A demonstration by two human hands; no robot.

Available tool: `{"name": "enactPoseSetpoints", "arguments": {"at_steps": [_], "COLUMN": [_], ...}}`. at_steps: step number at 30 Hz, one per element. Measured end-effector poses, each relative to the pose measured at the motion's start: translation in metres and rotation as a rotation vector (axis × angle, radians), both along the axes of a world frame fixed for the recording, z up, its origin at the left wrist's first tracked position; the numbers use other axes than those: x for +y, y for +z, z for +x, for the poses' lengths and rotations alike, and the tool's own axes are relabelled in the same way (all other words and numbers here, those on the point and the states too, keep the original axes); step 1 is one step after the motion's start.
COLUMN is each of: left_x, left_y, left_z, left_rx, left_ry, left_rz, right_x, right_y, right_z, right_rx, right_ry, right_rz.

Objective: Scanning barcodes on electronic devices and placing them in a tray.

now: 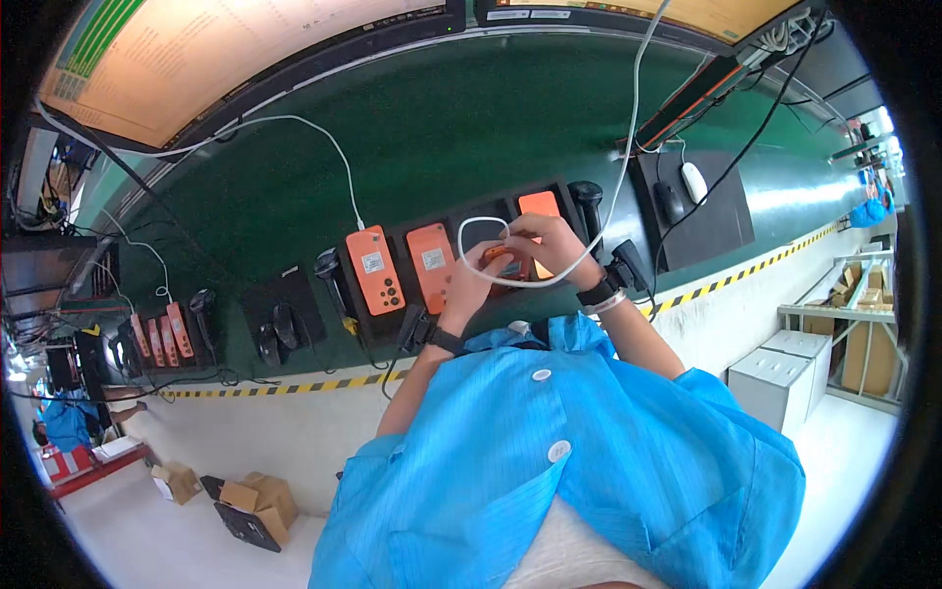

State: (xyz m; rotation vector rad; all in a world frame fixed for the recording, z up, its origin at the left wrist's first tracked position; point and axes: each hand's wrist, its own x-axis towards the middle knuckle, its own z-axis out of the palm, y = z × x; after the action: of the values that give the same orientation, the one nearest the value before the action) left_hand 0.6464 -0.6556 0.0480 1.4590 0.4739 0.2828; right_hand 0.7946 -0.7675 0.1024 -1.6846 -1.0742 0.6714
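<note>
My left hand (468,287) and my right hand (549,242) meet over the workbench. Their fingers are closed round an orange phone (497,253), mostly hidden by the fingers. A white cable (636,108) hangs from above and loops round both hands; where its end sits cannot be made out. Left of my hands lies an orange phone with a white label (430,260). Further left, another orange phone (375,267) has a white cable plugged into its top edge. Just beyond my right hand, a third orange phone (538,204) rests on the dark mat (478,213).
Handheld scanners (334,280) (587,201) stand on both sides of the phones. A white mouse (694,183) and a dark mouse (669,201) lie on a black pad to the right. Monitors (245,59) line the back. Yellow-black tape (706,287) marks the bench's near edge. Cardboard boxes (265,501) are on the floor.
</note>
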Motion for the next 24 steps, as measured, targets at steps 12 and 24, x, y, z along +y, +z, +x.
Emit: {"name": "enactPoseSetpoints", "arguments": {"at_steps": [12,24], "left_x": [0.002,0.009], "left_y": [-0.026,-0.045], "left_z": [-0.024,-0.163], "left_rx": [-0.042,0.285], "left_ry": [0.309,0.804], "left_rz": [-0.02,-0.091], "right_x": [0.025,0.153], "right_y": [-0.032,-0.085], "right_z": [0.011,-0.053], "right_rx": [-0.02,-0.228], "right_ry": [0.108,0.069], "right_rz": [-0.137,0.054]}}
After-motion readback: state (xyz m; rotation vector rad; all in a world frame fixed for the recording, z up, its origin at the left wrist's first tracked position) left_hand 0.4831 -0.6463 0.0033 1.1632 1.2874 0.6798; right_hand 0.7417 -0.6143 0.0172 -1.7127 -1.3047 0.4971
